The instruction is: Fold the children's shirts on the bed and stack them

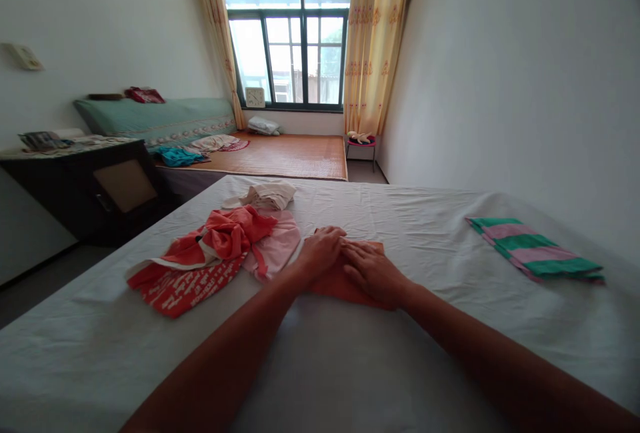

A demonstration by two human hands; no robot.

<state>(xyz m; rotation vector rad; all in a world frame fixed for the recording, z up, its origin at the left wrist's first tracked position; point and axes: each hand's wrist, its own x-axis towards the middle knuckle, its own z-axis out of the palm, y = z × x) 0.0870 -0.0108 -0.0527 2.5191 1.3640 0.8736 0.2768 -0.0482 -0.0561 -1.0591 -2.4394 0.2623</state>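
An orange folded cloth (334, 287) lies flat on the white-sheeted bed (400, 366). My left hand (323, 247) rests on its upper left part, fingers stretched forward. Beside it my right hand (371, 269) lies flat on the cloth's right side, with its fingertips close to or touching the left hand. Both hands cover much of the cloth, and neither grips it. Just left of them is a loose pile: a crumpled red garment with white lettering (200, 283), a pale pink cloth (280, 246) and a cream cloth (270, 196).
A green-and-pink striped folded cloth (537, 249) lies on the bed at the right. Beyond the bed's far edge is a mat-covered platform (300, 156) with a teal cloth (179, 156). A dark cabinet (120, 186) stands left, and a small stool (361, 142) stands near the curtain.
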